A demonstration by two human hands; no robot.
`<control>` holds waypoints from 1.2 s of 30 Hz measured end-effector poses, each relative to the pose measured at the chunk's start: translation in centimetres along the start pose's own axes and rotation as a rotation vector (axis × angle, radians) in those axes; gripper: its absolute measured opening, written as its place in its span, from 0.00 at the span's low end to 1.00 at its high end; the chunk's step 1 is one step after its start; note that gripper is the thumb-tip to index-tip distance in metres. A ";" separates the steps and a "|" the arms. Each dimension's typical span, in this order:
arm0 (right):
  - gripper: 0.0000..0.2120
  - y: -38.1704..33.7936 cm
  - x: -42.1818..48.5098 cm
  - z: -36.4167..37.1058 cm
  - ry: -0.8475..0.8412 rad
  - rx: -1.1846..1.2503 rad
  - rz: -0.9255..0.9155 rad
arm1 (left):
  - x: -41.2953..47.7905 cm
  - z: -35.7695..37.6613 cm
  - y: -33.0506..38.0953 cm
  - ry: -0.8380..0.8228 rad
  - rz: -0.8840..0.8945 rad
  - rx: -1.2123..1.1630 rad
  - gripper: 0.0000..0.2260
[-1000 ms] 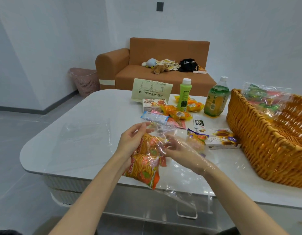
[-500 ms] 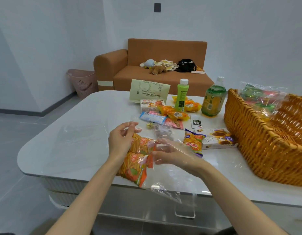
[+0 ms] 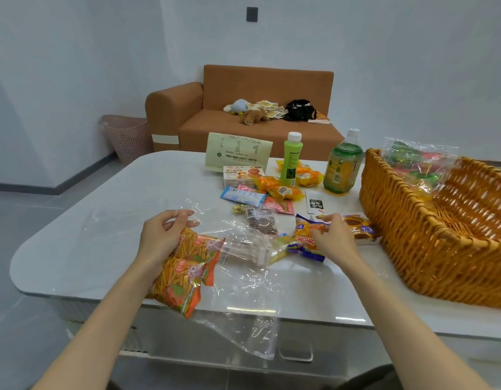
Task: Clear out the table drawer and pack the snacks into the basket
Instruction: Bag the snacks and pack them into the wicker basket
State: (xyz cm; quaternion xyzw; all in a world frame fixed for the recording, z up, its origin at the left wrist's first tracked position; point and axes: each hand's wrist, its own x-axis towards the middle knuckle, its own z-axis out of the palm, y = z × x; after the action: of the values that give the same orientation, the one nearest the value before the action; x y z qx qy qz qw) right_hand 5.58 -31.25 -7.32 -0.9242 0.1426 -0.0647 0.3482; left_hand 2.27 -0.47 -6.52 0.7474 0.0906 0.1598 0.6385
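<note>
Head view: left grip point(image 3: 162, 240) pinches the plastic bag point(image 3: 243, 291) open, seemingly for the snack packet point(image 3: 302, 241) that right grip point(image 3: 334, 240) pinches.

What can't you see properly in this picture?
All head view:
1. Basket bottom: its near wall hides it; the right edge cuts it off.
2. Drawer inside: only its front shows.
3. Green bottle label: too small.
4. Right hand grip on the yellow snack pack: the hand's back hides it.
5. Left hand pinches the clear bag; its palm is hidden.
</note>
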 end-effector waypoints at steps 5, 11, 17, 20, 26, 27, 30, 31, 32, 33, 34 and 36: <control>0.36 -0.4 0.3 2.7 -0.032 -0.123 0.028 | -0.1 0.0 -0.3 -0.005 -0.017 0.014 0.09; 0.39 -0.5 1.0 2.7 -0.036 0.027 0.036 | 0.6 -1.0 0.2 0.020 -0.001 0.032 0.08; 0.36 -1.8 -1.2 -1.6 0.065 0.584 -0.110 | 1.1 -2.3 0.6 0.133 -0.024 -0.034 0.10; 0.26 -2.0 -3.3 -2.9 -0.154 0.639 -0.218 | 1.1 -2.7 0.6 0.169 -0.065 -0.069 0.10; 0.21 -3.1 -5.8 -2.5 -0.474 0.521 -0.307 | 0.5 -2.6 0.8 0.198 -0.200 -0.176 0.10; 0.22 -3.4 -6.0 -2.0 -0.511 0.497 -0.305 | 0.4 -2.6 0.9 0.205 -0.218 -0.188 0.10; 0.25 -4.3 -6.4 -0.4 -0.484 0.495 -0.274 | 0.1 -2.6 1.1 0.165 -0.240 -0.199 0.10; 0.27 -4.6 -6.4 0.1 -0.436 0.528 -0.253 | 0.1 -2.5 1.2 0.121 -0.238 -0.198 0.10; 0.28 -4.8 -6.3 0.6 -0.386 0.559 -0.232 | 0.0 -2.4 1.3 0.075 -0.236 -0.190 0.10; 0.29 -5.0 -6.3 1.0 -0.336 0.582 -0.213 | -0.1 -2.2 1.4 0.034 -0.231 -0.177 0.10; 0.30 -5.0 -6.2 1.4 -0.293 0.599 -0.205 | -0.2 -2.0 1.5 0.005 -0.222 -0.169 0.10; 0.29 -5.1 -6.0 2.2 -0.251 0.625 -0.211 | -0.5 -1.7 1.6 -0.037 -0.211 -0.167 0.10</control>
State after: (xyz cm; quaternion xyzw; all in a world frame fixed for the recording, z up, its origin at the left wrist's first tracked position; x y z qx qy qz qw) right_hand 1.43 -24.38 -5.77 -0.7835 -0.0241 -0.0268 0.6204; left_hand 1.06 0.70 -4.74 0.6806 0.1434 0.0848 0.7135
